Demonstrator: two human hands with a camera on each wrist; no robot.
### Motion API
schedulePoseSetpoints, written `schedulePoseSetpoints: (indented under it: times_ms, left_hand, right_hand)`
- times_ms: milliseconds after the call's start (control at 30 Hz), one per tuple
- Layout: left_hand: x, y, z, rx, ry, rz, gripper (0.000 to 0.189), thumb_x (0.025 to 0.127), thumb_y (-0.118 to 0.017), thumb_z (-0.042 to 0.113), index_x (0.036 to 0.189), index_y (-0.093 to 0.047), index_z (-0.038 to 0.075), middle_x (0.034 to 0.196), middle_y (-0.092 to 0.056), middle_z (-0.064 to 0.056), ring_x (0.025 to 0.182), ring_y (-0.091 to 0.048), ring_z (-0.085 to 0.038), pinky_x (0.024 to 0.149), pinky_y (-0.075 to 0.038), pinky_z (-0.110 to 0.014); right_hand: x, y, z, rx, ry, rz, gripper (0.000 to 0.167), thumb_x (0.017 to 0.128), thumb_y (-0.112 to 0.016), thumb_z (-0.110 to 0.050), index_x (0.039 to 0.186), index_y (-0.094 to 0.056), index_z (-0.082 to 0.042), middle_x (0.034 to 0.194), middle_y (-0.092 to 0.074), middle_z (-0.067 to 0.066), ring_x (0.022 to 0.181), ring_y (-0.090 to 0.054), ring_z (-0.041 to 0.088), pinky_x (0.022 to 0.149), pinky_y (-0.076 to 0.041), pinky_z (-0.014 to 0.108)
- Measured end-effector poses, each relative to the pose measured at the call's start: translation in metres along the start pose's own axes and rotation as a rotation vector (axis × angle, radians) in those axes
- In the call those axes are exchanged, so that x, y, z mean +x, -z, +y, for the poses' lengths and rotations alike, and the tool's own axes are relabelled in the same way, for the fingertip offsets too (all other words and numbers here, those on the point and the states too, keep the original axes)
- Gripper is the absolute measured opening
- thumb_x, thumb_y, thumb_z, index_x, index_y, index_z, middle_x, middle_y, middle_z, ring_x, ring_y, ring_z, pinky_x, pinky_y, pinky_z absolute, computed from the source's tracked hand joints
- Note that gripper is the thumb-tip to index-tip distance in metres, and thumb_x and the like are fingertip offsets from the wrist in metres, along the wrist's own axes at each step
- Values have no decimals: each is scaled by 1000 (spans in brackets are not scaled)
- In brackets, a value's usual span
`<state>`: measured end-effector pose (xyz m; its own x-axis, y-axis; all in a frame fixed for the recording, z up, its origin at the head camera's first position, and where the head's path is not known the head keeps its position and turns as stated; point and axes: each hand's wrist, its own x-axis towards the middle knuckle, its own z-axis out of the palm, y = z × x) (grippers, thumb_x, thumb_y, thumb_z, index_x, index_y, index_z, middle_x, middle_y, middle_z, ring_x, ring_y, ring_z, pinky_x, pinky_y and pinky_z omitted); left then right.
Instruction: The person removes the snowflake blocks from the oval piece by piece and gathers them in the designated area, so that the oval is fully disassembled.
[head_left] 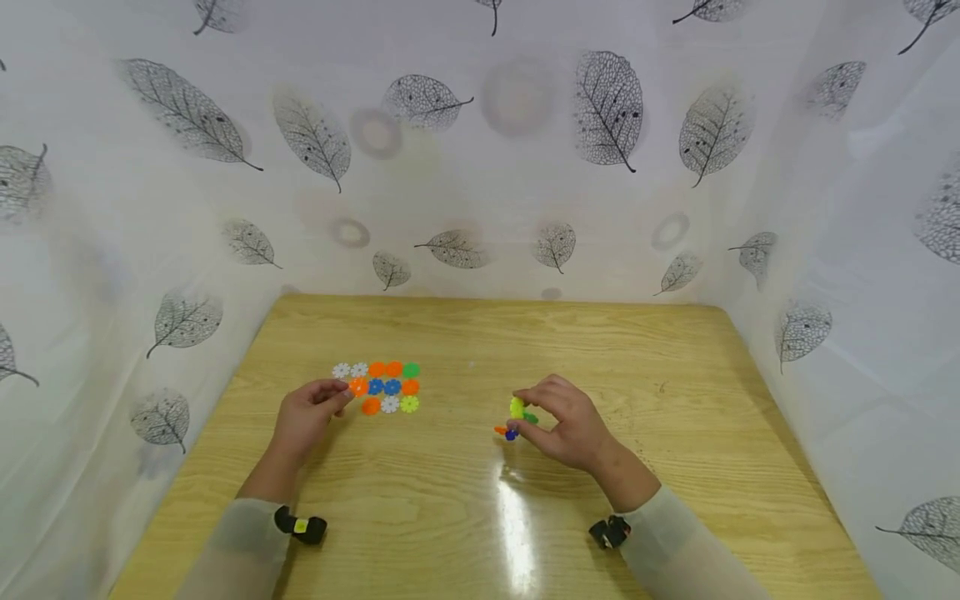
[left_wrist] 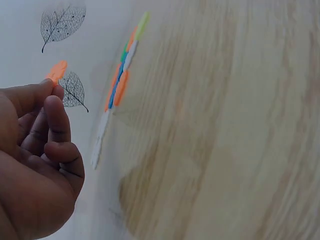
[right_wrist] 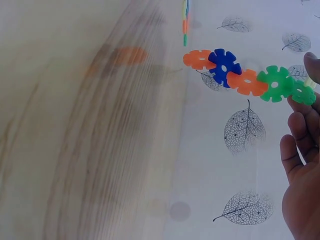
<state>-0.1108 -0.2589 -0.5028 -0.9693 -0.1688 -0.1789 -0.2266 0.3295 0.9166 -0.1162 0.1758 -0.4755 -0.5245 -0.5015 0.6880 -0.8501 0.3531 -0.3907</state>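
Note:
My left hand (head_left: pixel 306 417) pinches an orange notched plastic disc (head_left: pixel 358 386) between thumb and forefinger, at the left side of a grid of flat discs on the table. In the left wrist view the orange disc (left_wrist: pixel 58 71) shows nearly edge-on above the fingertips. To the right, my right hand (head_left: pixel 564 423) pinches a chain of interlocked snowflake discs by its yellow disc (head_left: pixel 517 407). The right wrist view shows the chain's green disc (right_wrist: pixel 275 84), blue disc (right_wrist: pixel 224 68) and orange end disc (right_wrist: pixel 199 59) slotted together, stretching away from the fingers.
Rows of loose discs lie on the wooden table (head_left: pixel 420 500), among them a white disc (head_left: pixel 390 404), a blue disc (head_left: pixel 392 387), a green disc (head_left: pixel 411 370) and a yellow disc (head_left: pixel 409 404). A leaf-printed white curtain (head_left: pixel 465 183) encloses the table's back and sides.

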Motion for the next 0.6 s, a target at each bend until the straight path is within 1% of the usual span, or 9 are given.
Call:
schedulePoseSetpoints:
  times_ms: [100, 233, 367, 467, 600]
  left_hand:
    - [2, 2, -4, 15, 20, -13, 44, 99, -74, 35, 126, -68, 1, 110, -72, -7, 93, -65, -23, 77, -56, -29]
    - [4, 5, -9, 13, 33, -18, 43, 99, -75, 30, 127, -68, -2, 111, -73, -10, 88, -66, -21, 73, -57, -29]
    - [6, 6, -10, 26, 54, -21, 38, 99, -74, 23, 125, -69, -4, 108, -73, -11, 79, -66, -18, 68, -56, -29]
    - [7, 7, -10, 42, 60, -27, 35, 99, -73, 18, 125, -69, -6, 107, -74, -12, 76, -65, -17, 66, -56, -28]
    - [8, 8, -10, 72, 57, -46, 35, 98, -73, 16, 124, -69, -6, 105, -75, -12, 73, -65, -17, 65, -55, -29]
  right_hand:
    - [0, 1, 0, -1, 3, 5, 42, 78, -92, -17, 115, -76, -5, 98, -75, -2, 85, -67, 22, 75, -55, 33]
    - [0, 1, 0, 0, 7, 11, 42, 78, -92, -17, 115, -76, -5, 97, -75, -2, 86, -67, 21, 75, -55, 33]
    - [0, 1, 0, 1, 10, 12, 42, 78, -92, -17, 115, -76, -6, 97, -74, -2, 85, -67, 21, 74, -55, 33]
    - [1, 1, 0, 1, 11, 10, 43, 77, -92, -16, 115, -76, -5, 97, -75, -1, 85, -67, 23, 74, -55, 34]
    - [2, 1, -1, -4, 9, 9, 42, 78, -91, -16, 115, -76, -5, 97, -74, -1, 85, -67, 23, 74, -55, 34]
